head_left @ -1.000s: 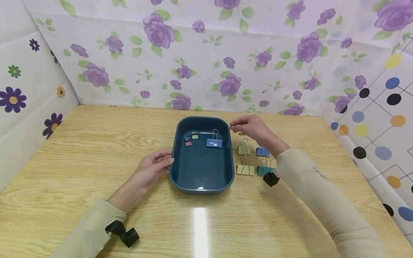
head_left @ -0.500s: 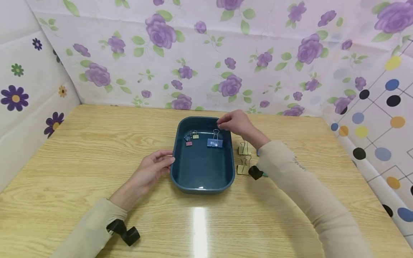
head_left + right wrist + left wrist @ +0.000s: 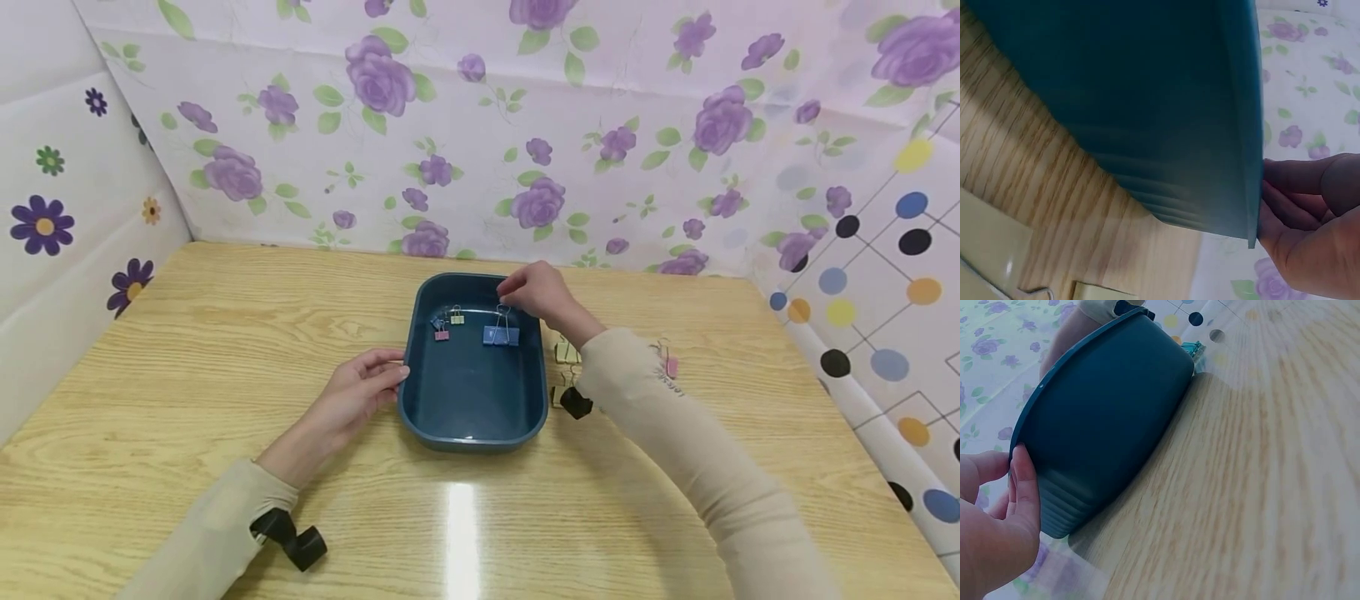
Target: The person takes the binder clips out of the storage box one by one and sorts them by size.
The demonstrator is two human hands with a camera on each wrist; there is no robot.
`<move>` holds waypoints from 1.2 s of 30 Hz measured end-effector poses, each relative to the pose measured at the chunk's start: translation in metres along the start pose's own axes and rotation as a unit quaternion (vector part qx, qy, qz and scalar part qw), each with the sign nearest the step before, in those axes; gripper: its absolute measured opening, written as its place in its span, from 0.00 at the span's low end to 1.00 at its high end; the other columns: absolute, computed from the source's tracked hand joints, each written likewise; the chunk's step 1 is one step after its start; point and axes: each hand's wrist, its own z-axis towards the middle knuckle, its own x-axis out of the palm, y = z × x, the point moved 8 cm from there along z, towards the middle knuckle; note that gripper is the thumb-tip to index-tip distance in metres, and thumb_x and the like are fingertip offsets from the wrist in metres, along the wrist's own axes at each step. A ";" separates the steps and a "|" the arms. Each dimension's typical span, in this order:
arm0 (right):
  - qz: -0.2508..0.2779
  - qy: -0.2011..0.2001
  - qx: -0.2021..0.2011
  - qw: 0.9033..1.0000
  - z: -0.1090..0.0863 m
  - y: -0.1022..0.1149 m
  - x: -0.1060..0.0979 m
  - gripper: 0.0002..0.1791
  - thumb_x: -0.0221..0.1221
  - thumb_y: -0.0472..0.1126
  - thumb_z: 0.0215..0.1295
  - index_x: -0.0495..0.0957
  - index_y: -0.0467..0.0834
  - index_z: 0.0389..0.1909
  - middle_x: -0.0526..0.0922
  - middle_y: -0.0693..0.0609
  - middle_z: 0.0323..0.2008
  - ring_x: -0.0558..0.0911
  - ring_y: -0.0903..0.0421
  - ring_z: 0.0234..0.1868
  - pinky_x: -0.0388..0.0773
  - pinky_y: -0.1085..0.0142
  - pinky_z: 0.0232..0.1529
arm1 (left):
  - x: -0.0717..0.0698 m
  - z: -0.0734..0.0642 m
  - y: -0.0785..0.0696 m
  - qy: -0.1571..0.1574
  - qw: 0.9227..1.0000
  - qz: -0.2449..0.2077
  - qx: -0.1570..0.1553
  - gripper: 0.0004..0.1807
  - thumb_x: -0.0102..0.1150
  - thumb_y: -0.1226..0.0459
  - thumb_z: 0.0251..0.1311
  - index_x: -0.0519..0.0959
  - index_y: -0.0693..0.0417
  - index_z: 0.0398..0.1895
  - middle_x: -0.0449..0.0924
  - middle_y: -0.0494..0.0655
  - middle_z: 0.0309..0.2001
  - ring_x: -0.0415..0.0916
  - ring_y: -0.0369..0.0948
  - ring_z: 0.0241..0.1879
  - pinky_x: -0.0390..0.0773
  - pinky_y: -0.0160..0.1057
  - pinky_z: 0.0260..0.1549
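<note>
Head view: the right hand [image 3: 536,292] has shifted from beside the tray [image 3: 472,400] to the blue clip [image 3: 501,337] inside it; left wrist view: the left hand [image 3: 1007,531] pinches the tray; right wrist view: right-hand grip cannot be told (fingertips hidden behind the tray).

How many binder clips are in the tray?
4: a small blue clip, small yellow clip and small pink clip toward the far left; a large blue clip toward the far right. The right hand could hide another.
</note>
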 end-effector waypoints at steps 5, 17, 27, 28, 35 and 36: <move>-0.002 0.006 -0.001 1.000 0.002 0.000 0.005 0.12 0.61 0.30 0.62 0.82 0.31 0.46 0.81 0.39 0.48 0.79 0.47 0.49 0.78 0.58 0.49 | 0.000 0.000 0.000 -0.001 1.000 0.004 -0.002 0.21 0.53 0.71 0.68 0.64 0.73 0.60 0.78 0.50 0.42 0.75 0.36 0.36 0.78 0.31 0.37; -0.018 0.043 0.001 0.999 0.005 0.005 0.030 0.08 0.62 0.31 0.63 0.84 0.33 0.42 0.83 0.41 0.43 0.83 0.51 0.39 0.81 0.63 0.44 | 0.000 -0.001 0.000 -0.007 1.000 0.007 -0.007 0.20 0.53 0.71 0.68 0.65 0.72 0.60 0.78 0.48 0.42 0.75 0.36 0.36 0.77 0.31 0.36; 0.007 0.081 -0.008 0.997 0.005 0.007 0.038 0.05 0.63 0.32 0.63 0.85 0.34 0.36 0.84 0.43 0.36 0.84 0.52 0.36 0.82 0.65 0.38 | 0.000 -0.002 -0.001 -0.007 1.000 0.002 -0.007 0.20 0.54 0.71 0.68 0.66 0.71 0.59 0.78 0.48 0.41 0.75 0.36 0.35 0.77 0.31 0.36; 0.007 0.083 -0.010 0.996 0.005 0.007 0.038 0.05 0.63 0.32 0.63 0.85 0.35 0.36 0.84 0.44 0.36 0.84 0.52 0.36 0.82 0.65 0.38 | 0.000 -0.002 -0.001 -0.007 1.000 0.002 -0.007 0.20 0.54 0.71 0.68 0.66 0.71 0.59 0.78 0.48 0.41 0.75 0.36 0.36 0.77 0.31 0.36; 0.013 0.107 -0.018 0.994 0.001 0.008 0.037 0.06 0.62 0.34 0.64 0.85 0.36 0.38 0.85 0.45 0.36 0.83 0.52 0.37 0.81 0.64 0.42 | 0.000 -0.002 -0.001 -0.004 1.000 0.002 -0.007 0.20 0.54 0.71 0.68 0.65 0.71 0.59 0.78 0.49 0.43 0.76 0.36 0.37 0.77 0.31 0.37; 0.018 0.108 -0.018 0.994 0.001 0.009 0.035 0.06 0.62 0.34 0.65 0.85 0.36 0.39 0.85 0.45 0.37 0.83 0.52 0.38 0.81 0.64 0.42 | 0.001 -0.002 -0.001 -0.004 1.000 0.002 -0.006 0.20 0.53 0.71 0.68 0.66 0.71 0.59 0.78 0.49 0.42 0.76 0.36 0.37 0.77 0.31 0.36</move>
